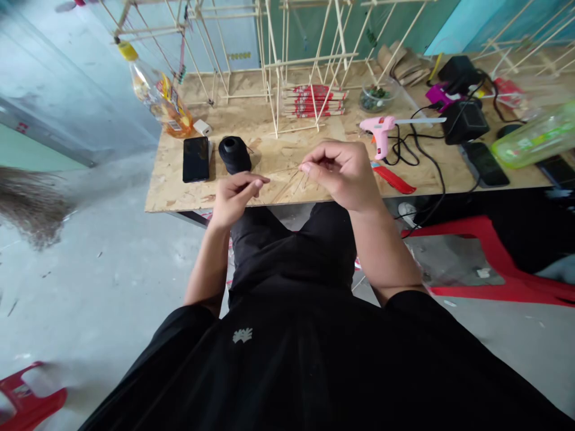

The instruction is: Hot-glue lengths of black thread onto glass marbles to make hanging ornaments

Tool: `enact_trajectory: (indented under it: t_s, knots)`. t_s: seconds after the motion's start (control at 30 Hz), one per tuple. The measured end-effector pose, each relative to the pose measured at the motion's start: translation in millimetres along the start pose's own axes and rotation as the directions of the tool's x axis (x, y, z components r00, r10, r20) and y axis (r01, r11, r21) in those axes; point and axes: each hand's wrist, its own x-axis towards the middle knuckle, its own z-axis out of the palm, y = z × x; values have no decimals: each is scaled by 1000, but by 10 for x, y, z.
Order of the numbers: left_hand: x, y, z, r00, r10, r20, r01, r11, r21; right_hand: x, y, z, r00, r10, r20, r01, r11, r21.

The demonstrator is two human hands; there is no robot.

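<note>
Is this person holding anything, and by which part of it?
The right hand pinches thin dark thread; which part of its length cannot be told. Whether the left hand holds any is unclear.

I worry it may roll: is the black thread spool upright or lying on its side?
Upright: the spool stands on the table, its hollow top facing up.

I wear the one camera on my head, so it looks forward and steeply down past my shirt (287,359), my left hand (234,194) and right hand (345,175) in the upper middle, the table (168,190) beneath and beyond them, grey floor (112,287) to both sides, the wall (245,36) farthest off, along the top
</note>
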Motion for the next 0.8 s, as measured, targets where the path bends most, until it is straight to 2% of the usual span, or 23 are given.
enact_trajectory:
  t_s: [0.07, 0.23, 0.57, 0.8]
  knots:
    - [-122, -160, 34, 999, -35, -10, 35, 999, -8, 85, -17, -18, 1000, -24, 10, 24, 1000, 1]
    - [-287, -387, 190, 1000, -21, -20, 20, 999, -30, 271, -60, 8, 999, -43, 24, 43, 999, -10]
    - [-309, -630, 426, 998, -48, -38, 46, 998, -50, 455, -209, -13, 994, -107, -7, 107, 994, -17]
    - [-303, -649, 495, 999, -43, -18, 41, 997, -58, 471, -320, -12, 997, -77, -20, 76, 995, -58]
